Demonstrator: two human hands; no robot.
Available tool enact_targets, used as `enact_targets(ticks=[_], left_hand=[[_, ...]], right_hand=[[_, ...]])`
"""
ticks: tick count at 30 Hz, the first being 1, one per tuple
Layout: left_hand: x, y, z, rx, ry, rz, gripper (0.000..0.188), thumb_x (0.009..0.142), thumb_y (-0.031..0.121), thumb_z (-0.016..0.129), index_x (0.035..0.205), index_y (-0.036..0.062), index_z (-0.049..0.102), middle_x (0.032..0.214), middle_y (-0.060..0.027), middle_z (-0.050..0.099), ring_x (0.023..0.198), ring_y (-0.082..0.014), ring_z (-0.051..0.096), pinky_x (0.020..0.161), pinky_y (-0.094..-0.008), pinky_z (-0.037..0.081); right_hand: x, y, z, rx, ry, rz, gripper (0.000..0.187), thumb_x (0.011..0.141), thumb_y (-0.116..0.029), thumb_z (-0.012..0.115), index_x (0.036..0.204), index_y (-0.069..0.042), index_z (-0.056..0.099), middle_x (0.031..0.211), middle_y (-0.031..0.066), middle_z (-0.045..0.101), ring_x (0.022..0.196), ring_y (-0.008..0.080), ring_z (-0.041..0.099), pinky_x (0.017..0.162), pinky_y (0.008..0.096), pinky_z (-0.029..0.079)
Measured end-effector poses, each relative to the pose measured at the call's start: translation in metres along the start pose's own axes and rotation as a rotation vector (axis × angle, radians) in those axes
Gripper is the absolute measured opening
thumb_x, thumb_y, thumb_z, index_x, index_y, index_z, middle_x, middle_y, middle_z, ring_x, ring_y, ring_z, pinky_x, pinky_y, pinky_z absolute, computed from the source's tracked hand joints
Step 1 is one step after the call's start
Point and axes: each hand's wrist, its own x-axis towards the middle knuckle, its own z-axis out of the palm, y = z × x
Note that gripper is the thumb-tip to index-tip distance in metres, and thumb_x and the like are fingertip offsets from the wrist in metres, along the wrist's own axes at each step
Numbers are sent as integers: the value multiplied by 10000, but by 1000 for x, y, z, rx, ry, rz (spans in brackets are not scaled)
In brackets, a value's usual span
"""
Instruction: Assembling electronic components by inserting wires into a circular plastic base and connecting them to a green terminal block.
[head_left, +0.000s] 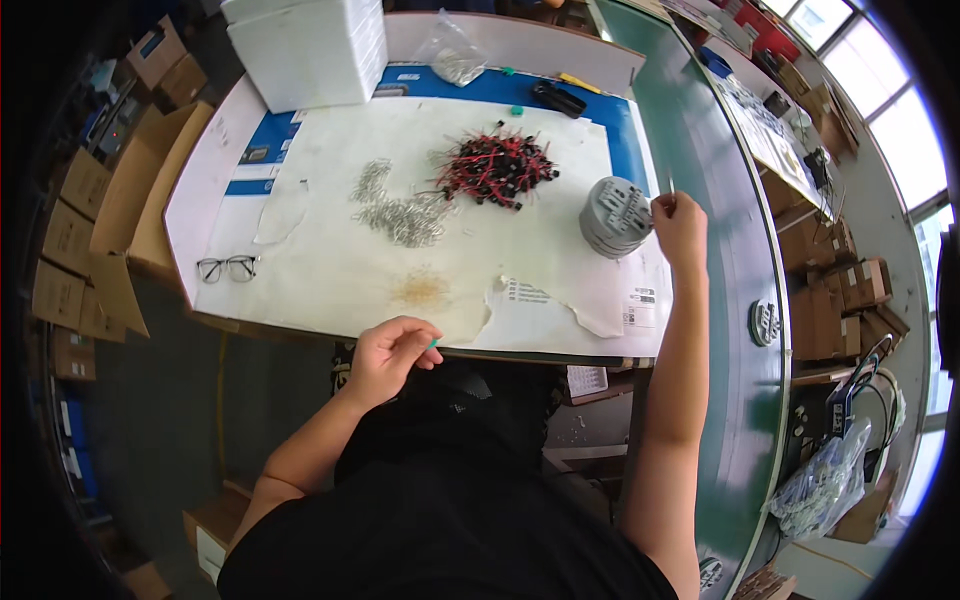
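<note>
My left hand [388, 358] is just past the table's front edge, its thumb and fingers pinched on a small green piece [432, 344]. My right hand [682, 225] is closed beside a stack of round grey discs [614, 222] at the table's right. Small grey parts lie on the top disc. A thin pale sliver stands above the right fingers; what they hold I cannot make out. Farther back lies a heap of red-and-black wired parts [498, 170]. To its left, small silvery metal pieces [405, 215] are spread on the white sheet.
A white foam box [310, 55] stands at the back left, with a clear bag [455, 62] beside it. Glasses [227, 269] lie at the left edge. A black tool [558, 99] lies at the back. Along the right runs a green conveyor [725, 330] carrying another grey disc [764, 323].
</note>
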Motion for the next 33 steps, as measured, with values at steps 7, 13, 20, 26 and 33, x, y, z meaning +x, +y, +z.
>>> enact_targets(ticks=[7, 13, 20, 26, 33], left_hand=[[-17, 17, -26, 381, 54, 403, 534, 995, 427, 746, 1315, 14, 642, 1132, -105, 733, 997, -236, 713, 915, -373, 551], [15, 23, -42, 890, 74, 492, 871, 866, 696, 755, 1414, 36, 603, 1240, -90, 702, 1148, -323, 638, 1023, -448, 475], [25, 17, -44, 844, 31, 388, 1064, 774, 749, 801, 1523, 58, 494, 1390, -123, 641, 1280, -345, 590, 1107, -476, 430], [36, 24, -36, 1030, 59, 387, 1234, 657, 800, 838, 1565, 65, 440, 1440, -144, 593, 1361, -357, 521, 1132, -499, 400], [44, 24, -34, 1088, 78, 373, 1260, 630, 756, 874, 1575, 67, 406, 1400, -124, 614, 1353, -328, 515, 1142, -497, 369]], right_hand=[[-6, -11, -4, -156, 5, 31, 289, 910, -156, 737, 1151, 3, 737, 739, 126, 683, 677, 241, 668, 696, 374, 538], [-6, 2, -7, -21, -28, 20, 313, 915, -85, 701, 1215, 1, 716, 743, 91, 671, 647, 181, 614, 662, 340, 508], [-98, -121, 11, 234, -241, 19, 318, 930, 14, 678, 1241, -33, 722, 766, 3, 667, 686, 76, 592, 667, 250, 500], [-137, -182, 73, 351, -523, 33, 219, 923, -71, 750, 1132, -9, 731, 759, 74, 693, 682, 121, 639, 670, 298, 519], [-69, -189, 123, 197, -514, -273, 228, 878, -114, 773, 1062, 10, 719, 875, 178, 725, 817, 337, 705, 767, 429, 544]])
